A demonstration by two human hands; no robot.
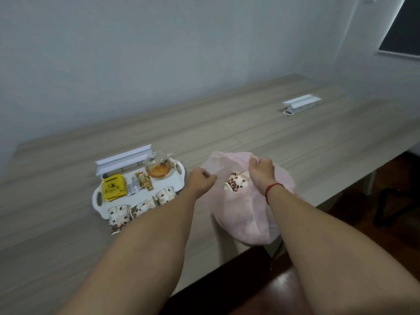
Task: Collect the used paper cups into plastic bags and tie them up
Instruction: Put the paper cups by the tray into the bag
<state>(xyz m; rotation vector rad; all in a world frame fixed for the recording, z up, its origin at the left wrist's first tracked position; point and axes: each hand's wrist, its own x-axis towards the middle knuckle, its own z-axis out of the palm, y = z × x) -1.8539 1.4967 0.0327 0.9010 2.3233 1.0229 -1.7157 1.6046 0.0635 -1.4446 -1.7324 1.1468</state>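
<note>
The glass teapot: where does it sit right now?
In the head view, the glass teapot stands at the far right corner of the white tray, left of the pink bag, beyond the left hand.

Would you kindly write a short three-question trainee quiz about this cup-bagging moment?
1. True or false: both hands grip the pink bag.
2. Which sits on the white tray? A) a glass teapot B) a kettle C) a laptop
3. Fill in: cups with a coffee-bean print show through the bag, while others wait on the ____.

Key
1. True: the left hand and right hand each pinch its mouth.
2. A, the teapot.
3. Tray: three cups remain beside the cups inside the bag.
</note>
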